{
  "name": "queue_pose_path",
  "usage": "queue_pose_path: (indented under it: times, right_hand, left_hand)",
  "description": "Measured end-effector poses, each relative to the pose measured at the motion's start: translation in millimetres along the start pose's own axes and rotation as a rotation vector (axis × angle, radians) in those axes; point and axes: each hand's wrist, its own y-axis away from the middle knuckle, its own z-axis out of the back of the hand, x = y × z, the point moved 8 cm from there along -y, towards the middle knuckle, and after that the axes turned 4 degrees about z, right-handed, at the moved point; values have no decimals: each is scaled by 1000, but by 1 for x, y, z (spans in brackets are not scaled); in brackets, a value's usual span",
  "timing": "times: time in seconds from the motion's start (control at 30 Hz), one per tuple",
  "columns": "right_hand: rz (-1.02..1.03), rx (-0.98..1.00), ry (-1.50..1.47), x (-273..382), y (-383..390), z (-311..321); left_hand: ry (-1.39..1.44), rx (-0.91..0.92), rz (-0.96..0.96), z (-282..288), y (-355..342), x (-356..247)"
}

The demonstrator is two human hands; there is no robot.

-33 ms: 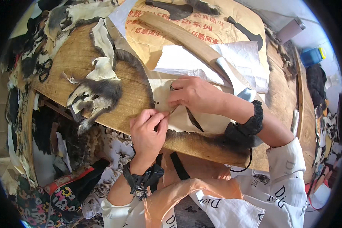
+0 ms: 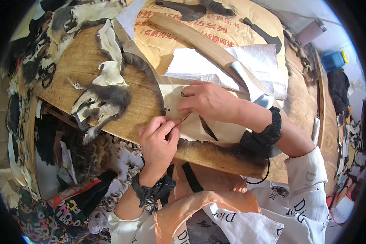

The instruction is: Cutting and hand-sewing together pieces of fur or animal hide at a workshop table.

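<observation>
A pelt (image 2: 173, 91) lies pale skin side up, with dark fur along its edges, at the table's front. At its near edge, my left hand (image 2: 156, 136) is closed, thumb and forefinger pinching the skin. My right hand (image 2: 209, 99) is just above and to the right, its fingers bent together low over the pelt. What those fingers hold, if anything, is hidden. A thin brownish edge shows between the two hands. Below my right hand is a narrow dark sliver (image 2: 208, 129); whether it is a blade or a slit, I cannot tell.
Fur scraps (image 2: 105, 101) and black-handled scissors (image 2: 48, 75) lie left on the wooden table (image 2: 142, 89). Beyond the pelt are white cloth (image 2: 199, 67), a long curved wooden bar (image 2: 191, 38), printed brown paper (image 2: 232, 16) and a dark handled piece (image 2: 264, 34). A blue jar (image 2: 333, 61) stands right.
</observation>
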Motion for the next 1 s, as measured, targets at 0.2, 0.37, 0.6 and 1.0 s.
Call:
queue_pose_path:
  times: [0.2, 0.37, 0.6, 1.0]
  right_hand:
    - [74, 42, 278, 17, -5, -8]
    - [71, 118, 399, 21, -12, -18]
    - [144, 98, 395, 24, -11, -20]
    - [399, -35, 406, 57, 9, -2]
  left_hand:
    - [-85, -47, -121, 1, 1, -6]
    - [-87, -43, -107, 3, 1, -7]
    - [-92, -61, -114, 3, 1, -7]
    - [-60, -84, -51, 6, -1, -2]
